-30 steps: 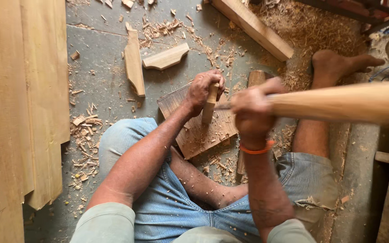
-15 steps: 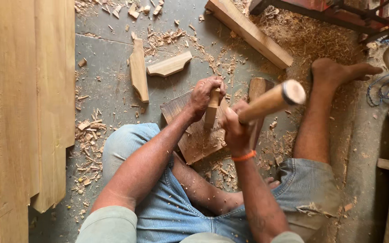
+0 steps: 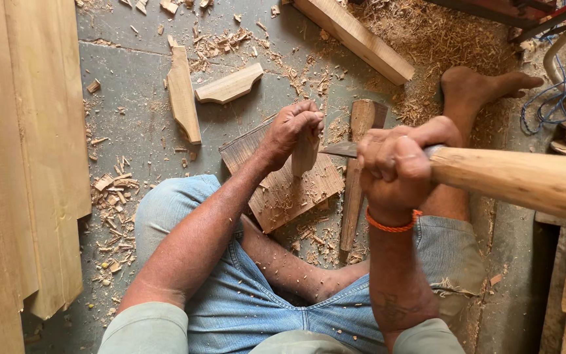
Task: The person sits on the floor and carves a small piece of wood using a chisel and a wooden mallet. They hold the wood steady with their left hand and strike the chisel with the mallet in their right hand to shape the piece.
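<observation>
Now my left hand point(image 3: 294, 128) clenches a small wood piece point(image 3: 305, 152) upright on the board point(image 3: 283, 190). Right hand point(image 3: 394, 164) grasps the adze handle point(image 3: 525, 180), blade point(image 3: 339, 149) just beside my left fist.

A woodworking shop floor is seen here, worked at ground level: the grey concrete floor point(image 3: 132, 111) is strewn with pale wood chips and shavings point(image 3: 109, 216), and a heap of fine sawdust point(image 3: 440, 33) is piled at the top right. Long pale planks point(image 3: 14, 164) are stacked along the left, and cut, shaped wooden offcuts point(image 3: 230, 84) and a squared timber beam point(image 3: 355, 36) are scattered about.
</observation>
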